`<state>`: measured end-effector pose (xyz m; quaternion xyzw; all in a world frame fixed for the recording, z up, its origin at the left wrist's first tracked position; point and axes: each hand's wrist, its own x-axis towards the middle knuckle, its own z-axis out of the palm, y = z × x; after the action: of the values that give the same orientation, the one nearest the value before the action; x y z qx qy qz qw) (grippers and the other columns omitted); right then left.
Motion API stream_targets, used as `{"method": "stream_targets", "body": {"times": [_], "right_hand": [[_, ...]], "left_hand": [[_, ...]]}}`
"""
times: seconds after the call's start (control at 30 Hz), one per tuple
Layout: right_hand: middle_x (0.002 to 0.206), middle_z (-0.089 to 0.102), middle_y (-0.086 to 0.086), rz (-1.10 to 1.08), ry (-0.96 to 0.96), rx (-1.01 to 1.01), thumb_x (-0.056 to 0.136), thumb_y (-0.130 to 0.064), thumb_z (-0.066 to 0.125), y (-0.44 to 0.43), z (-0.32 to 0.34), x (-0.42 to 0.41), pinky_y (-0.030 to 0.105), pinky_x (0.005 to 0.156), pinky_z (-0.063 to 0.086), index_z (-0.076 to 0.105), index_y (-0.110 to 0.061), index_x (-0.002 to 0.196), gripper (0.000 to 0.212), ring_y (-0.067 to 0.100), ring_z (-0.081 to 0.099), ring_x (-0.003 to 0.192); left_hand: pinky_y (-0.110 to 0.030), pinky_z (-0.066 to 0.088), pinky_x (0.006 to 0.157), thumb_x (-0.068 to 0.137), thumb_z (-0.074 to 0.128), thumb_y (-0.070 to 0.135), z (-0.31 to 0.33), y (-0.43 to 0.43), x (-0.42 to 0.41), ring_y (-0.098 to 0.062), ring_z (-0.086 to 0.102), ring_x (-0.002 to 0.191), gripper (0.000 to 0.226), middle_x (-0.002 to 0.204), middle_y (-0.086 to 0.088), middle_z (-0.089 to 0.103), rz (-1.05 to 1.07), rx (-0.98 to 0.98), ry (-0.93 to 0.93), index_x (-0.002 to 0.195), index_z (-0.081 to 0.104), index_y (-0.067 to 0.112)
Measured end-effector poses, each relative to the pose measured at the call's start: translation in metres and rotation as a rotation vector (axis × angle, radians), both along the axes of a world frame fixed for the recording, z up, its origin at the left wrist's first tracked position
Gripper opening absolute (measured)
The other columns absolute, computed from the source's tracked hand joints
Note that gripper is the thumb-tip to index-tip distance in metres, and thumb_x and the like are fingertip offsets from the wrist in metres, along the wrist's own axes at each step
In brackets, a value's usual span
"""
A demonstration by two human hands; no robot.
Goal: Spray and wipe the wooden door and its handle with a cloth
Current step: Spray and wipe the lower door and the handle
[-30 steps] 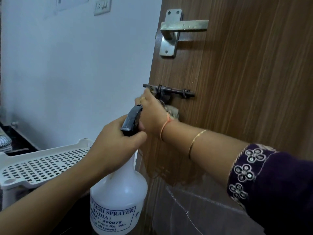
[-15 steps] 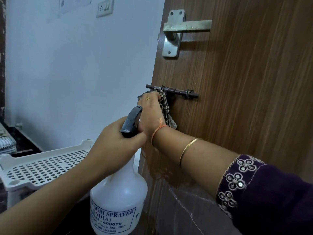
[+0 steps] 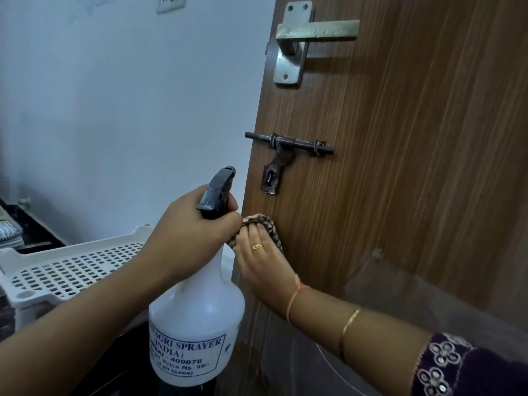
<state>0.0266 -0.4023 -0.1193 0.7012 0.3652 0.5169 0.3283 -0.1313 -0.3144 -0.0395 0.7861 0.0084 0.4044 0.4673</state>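
Observation:
The brown wooden door [image 3: 414,167] fills the right side. Its metal lever handle [image 3: 303,35] is at the top, and a dark sliding latch [image 3: 288,147] sits below it. My right hand [image 3: 263,264] presses a patterned cloth [image 3: 265,224] against the door near its left edge, below the latch. Most of the cloth is hidden under the fingers. My left hand [image 3: 188,235] grips the neck of a white spray bottle [image 3: 197,318] with a dark trigger head, just left of the cloth.
A white perforated plastic rack [image 3: 71,270] stands at the lower left beside the door edge. A pale wall [image 3: 128,110] with a switch plate [image 3: 170,2] lies behind it. Clear film covers the door's lower part [image 3: 400,324].
My right hand has moved down with the cloth from the latch to the door surface below it, uncovering the latch. The left hand still holds the bottle in the same place.

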Motion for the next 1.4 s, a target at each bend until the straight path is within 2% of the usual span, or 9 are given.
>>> {"method": "stream_targets", "body": {"times": [0.13, 0.33, 0.53, 0.77, 0.87, 0.97, 1.07, 1.2, 1.4], "right_hand": [[0.137, 0.048, 0.027, 0.061, 0.098, 0.133, 0.09, -0.025, 0.033, -0.014, 0.008, 0.007, 0.049, 0.113, 0.027, 0.05, -0.001, 0.134, 0.053, 0.04, 0.043, 0.131], [0.137, 0.05, 0.023, 0.147, 0.067, 0.138, 0.097, -0.012, 0.001, -0.007, 0.052, 0.014, 0.045, 0.113, 0.028, 0.058, -0.001, 0.127, 0.065, 0.035, 0.043, 0.132], [0.139, 0.051, 0.016, 0.213, 0.203, -0.207, 0.087, -0.028, 0.036, -0.038, 0.003, 0.019, 0.044, 0.114, 0.026, 0.063, -0.01, 0.125, 0.05, 0.03, 0.043, 0.133], [0.147, 0.038, 0.021, 0.178, 0.248, 0.486, 0.077, -0.012, 0.045, -0.072, 0.019, 0.0, 0.047, 0.117, 0.017, 0.049, -0.002, 0.137, 0.06, 0.035, 0.03, 0.14], [0.148, 0.036, 0.02, 0.202, 0.285, 0.649, 0.084, -0.026, 0.042, -0.076, 0.026, -0.008, 0.045, 0.118, 0.015, 0.051, -0.005, 0.136, 0.057, 0.033, 0.027, 0.142], [0.15, 0.034, 0.018, 0.273, 0.413, 0.813, 0.09, -0.036, 0.036, -0.079, 0.02, -0.018, 0.041, 0.12, 0.01, 0.051, -0.007, 0.135, 0.055, 0.028, 0.02, 0.145], [0.154, 0.027, 0.01, 0.406, 0.647, 1.053, 0.09, -0.025, 0.031, -0.089, 0.023, -0.03, 0.032, 0.12, 0.0, 0.047, -0.008, 0.139, 0.054, 0.014, 0.005, 0.146], [0.155, 0.026, 0.007, 0.491, 0.807, 1.002, 0.084, -0.017, 0.03, -0.099, 0.035, -0.033, 0.026, 0.118, -0.007, 0.05, -0.011, 0.136, 0.056, 0.006, -0.001, 0.144], [0.143, 0.043, 0.022, 0.257, 0.335, 0.931, 0.087, -0.009, 0.037, -0.106, 0.06, -0.016, 0.046, 0.117, 0.009, 0.047, 0.001, 0.136, 0.051, 0.04, 0.02, 0.142]], "left_hand": [[-0.046, 0.05, 0.079, 0.062, 0.054, 0.03, 0.0, 0.0, -0.002, -0.03, 0.063, 0.087, 0.022, 0.082, -0.011, 0.067, -0.013, -0.002, -0.011, 0.077, 0.062, 0.016], [-0.04, 0.048, 0.076, 0.061, 0.053, 0.03, 0.003, -0.004, 0.002, -0.032, 0.061, 0.088, 0.026, 0.085, -0.014, 0.067, -0.023, -0.008, -0.004, 0.08, 0.061, 0.013], [-0.045, 0.049, 0.082, 0.062, 0.053, 0.029, -0.008, -0.012, 0.009, -0.03, 0.063, 0.087, 0.019, 0.085, -0.012, 0.067, -0.058, -0.019, 0.052, 0.076, 0.061, 0.018], [-0.046, 0.049, 0.083, 0.062, 0.051, 0.027, -0.032, -0.013, 0.014, -0.032, 0.063, 0.088, 0.02, 0.083, -0.011, 0.066, -0.068, -0.028, 0.107, 0.078, 0.058, 0.018], [-0.047, 0.05, 0.083, 0.063, 0.052, 0.028, -0.038, -0.015, 0.017, -0.031, 0.064, 0.089, 0.02, 0.085, -0.011, 0.067, -0.071, -0.051, 0.139, 0.078, 0.059, 0.018], [-0.048, 0.05, 0.084, 0.063, 0.053, 0.029, -0.041, -0.016, 0.018, -0.031, 0.065, 0.091, 0.019, 0.086, -0.011, 0.068, -0.082, -0.069, 0.151, 0.079, 0.06, 0.023], [-0.048, 0.051, 0.084, 0.062, 0.052, 0.028, -0.041, -0.016, 0.017, -0.031, 0.064, 0.091, 0.02, 0.084, -0.01, 0.067, -0.091, -0.075, 0.14, 0.081, 0.058, 0.029], [-0.052, 0.049, 0.088, 0.062, 0.052, 0.028, -0.039, -0.019, 0.018, -0.034, 0.064, 0.09, 0.02, 0.083, -0.013, 0.066, -0.125, -0.04, 0.159, 0.081, 0.058, 0.025], [-0.053, 0.05, 0.092, 0.06, 0.054, 0.033, -0.04, -0.027, 0.02, -0.03, 0.066, 0.091, 0.023, 0.086, -0.009, 0.069, -0.124, -0.067, 0.158, 0.082, 0.06, 0.03]]}}
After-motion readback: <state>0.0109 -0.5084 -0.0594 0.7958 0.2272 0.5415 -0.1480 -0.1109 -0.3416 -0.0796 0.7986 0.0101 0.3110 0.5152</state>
